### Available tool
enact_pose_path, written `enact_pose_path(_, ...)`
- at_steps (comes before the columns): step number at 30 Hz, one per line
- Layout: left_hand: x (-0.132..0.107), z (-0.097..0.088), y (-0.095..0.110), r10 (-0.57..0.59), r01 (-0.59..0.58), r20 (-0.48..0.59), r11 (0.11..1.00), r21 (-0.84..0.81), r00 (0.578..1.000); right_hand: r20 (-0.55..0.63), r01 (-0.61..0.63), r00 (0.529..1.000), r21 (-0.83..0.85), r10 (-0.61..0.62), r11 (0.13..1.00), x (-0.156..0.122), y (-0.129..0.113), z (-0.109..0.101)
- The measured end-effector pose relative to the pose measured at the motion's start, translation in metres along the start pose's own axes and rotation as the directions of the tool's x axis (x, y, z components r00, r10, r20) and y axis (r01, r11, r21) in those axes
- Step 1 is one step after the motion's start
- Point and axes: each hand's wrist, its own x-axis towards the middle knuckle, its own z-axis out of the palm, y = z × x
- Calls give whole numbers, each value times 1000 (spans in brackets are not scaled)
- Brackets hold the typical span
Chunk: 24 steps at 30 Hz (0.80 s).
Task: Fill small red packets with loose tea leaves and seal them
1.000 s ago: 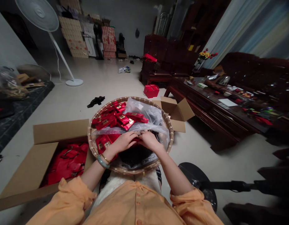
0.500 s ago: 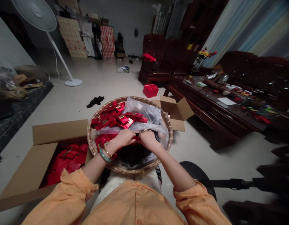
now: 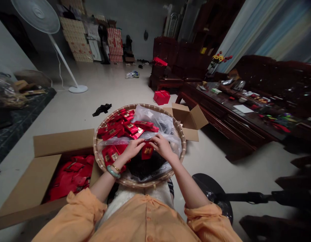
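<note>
A round woven basket (image 3: 100, 160) rests on my lap. It holds a heap of small red packets (image 3: 120, 126), a clear plastic bag (image 3: 158, 122) and a dark loose heap (image 3: 145, 168) at its near side. My left hand (image 3: 132, 149) and my right hand (image 3: 162, 147) meet over the basket's middle. Together they pinch one small red packet (image 3: 147, 151) by its top corners, and it hangs upright between them. More red packets (image 3: 111, 154) lie beside my left wrist, which wears a green bangle.
An open cardboard box (image 3: 42, 174) with red bags inside stands at my left. A smaller open box (image 3: 189, 121) sits beyond the basket on the right. A standing fan (image 3: 44, 20), a red box (image 3: 162, 97) on the floor and a long dark wooden table (image 3: 236, 114) are farther off.
My hands were pressed together low over the dark heap with the packet hidden. Now they have lifted slightly and the red packet shows upright between them.
</note>
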Motion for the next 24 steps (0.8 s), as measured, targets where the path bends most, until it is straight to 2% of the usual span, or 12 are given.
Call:
enact_pose_path(3,2,2,4,-26,30,38,994,-107,999,-84,10,996,165,4,986,2,0,0)
enact_pose_path(6,1,9,7,-48,59,53,970,-236,997,-26,28,999,253,-22,967,5,1,1)
enact_pose_path(8,-4,17,5,-100,111,49,919,-379,994,-36,7,999,300,4,954,8,3,4)
enact_pose_path(9,-7,22,3,-129,148,72,876,-460,989,-69,-13,997,325,37,945,9,5,5)
enact_pose_path(11,-15,31,-3,-171,247,185,798,-550,968,-134,-48,985,371,104,928,9,8,7)
enact_pose_path(13,-22,38,-11,-217,338,274,764,-550,937,-155,-82,975,406,157,910,10,10,9)
enact_pose_path(15,-28,41,-17,-258,389,303,745,-541,917,-135,-113,974,420,185,900,10,12,10)
enact_pose_path(17,-29,40,-19,-283,403,295,749,-526,912,-123,-127,975,381,186,916,11,11,10)
enact_pose_path(22,-27,35,-10,-258,354,261,820,-450,930,-145,-151,976,89,163,985,17,8,16)
enact_pose_path(24,-27,39,-8,-267,346,229,812,-470,936,-145,-138,979,56,145,989,19,8,21)
